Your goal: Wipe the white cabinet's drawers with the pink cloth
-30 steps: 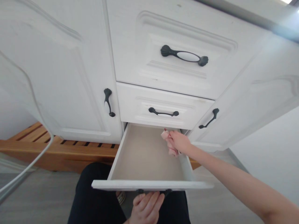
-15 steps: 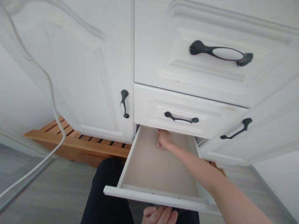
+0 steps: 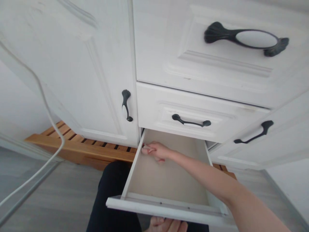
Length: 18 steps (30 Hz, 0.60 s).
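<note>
A white drawer (image 3: 169, 180) is pulled out below the other drawers, its pale bottom bare around my arm. My right hand (image 3: 156, 150) reaches inside and is closed on a whitish cloth (image 3: 146, 149) with red marks. The cloth is pressed near the drawer's left side wall, and much of it is hidden under my fingers. At the bottom of the view, my left hand (image 3: 167, 225) has its fingers curled at the drawer's front panel (image 3: 145, 207); its palm is out of sight.
Above is another drawer (image 3: 202, 108), pushed in, with a black-and-white handle (image 3: 190, 122). Cabinet doors stand on both sides. A slatted wooden bench (image 3: 79, 148) lies beneath the cabinet. A white cable (image 3: 51, 119) hangs at left. My dark-trousered leg (image 3: 113, 196) is beside the drawer.
My right hand has moved with the cloth from the back of the drawer leftward and nearer, to the left wall. My left hand stays at the drawer front. The view has shifted slightly closer.
</note>
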Motion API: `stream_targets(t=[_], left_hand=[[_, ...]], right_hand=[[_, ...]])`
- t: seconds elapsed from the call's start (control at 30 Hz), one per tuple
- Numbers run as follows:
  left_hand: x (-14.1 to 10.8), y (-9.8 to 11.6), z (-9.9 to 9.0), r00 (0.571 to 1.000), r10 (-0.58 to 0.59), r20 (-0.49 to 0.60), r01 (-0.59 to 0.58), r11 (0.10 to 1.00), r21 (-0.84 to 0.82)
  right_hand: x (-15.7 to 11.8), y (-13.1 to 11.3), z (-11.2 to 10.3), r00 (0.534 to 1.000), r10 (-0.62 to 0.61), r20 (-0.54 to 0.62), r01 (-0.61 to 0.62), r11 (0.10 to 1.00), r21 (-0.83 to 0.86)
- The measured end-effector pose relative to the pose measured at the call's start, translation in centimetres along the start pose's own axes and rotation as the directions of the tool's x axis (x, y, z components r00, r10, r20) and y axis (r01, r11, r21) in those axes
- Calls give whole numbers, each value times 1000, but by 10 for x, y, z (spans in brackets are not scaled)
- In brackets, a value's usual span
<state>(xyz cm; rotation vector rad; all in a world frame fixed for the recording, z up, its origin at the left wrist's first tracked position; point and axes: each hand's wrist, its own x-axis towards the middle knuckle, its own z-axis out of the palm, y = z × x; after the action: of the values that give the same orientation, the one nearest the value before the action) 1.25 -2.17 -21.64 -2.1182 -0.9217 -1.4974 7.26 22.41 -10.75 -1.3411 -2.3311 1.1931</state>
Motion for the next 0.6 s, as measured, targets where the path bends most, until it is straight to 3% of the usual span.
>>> stream_targets(t=[0.1,0.17,0.27,0.33,0.4,0.43,0.5,0.6], left_hand=[[-3,-1,3,999,37,-14,-37,999,-18],[-1,-5,1,998,65,-18,-65,998,-24],[8,-12,-6,994,80,-78,-81,997,-9],[13,-14,-10,995,69,-76,-70,998,-3],[15,-14,-12,997,51,-55,-52,998,-19],[15,-13,-12,998,36,-61,-38,999,-28],[13,-10,-10,996,0,-84,-4,999,-41],[12,-5,-4,988,-44,-150,37,998,-43]], right_hand=[[-43,-19,36,969,-153,196,161,987,-22],[-62,-32,50,934,-179,310,205,977,-53],[-71,-40,37,880,-82,467,171,974,-150],[-66,-35,10,919,3,395,128,943,-306],[-55,-24,-23,988,45,147,27,891,-452],[-48,-17,-38,998,56,16,-41,872,-488],[-37,-2,-65,987,78,-142,-139,859,-493],[-27,19,-84,962,114,-246,-221,855,-469]])
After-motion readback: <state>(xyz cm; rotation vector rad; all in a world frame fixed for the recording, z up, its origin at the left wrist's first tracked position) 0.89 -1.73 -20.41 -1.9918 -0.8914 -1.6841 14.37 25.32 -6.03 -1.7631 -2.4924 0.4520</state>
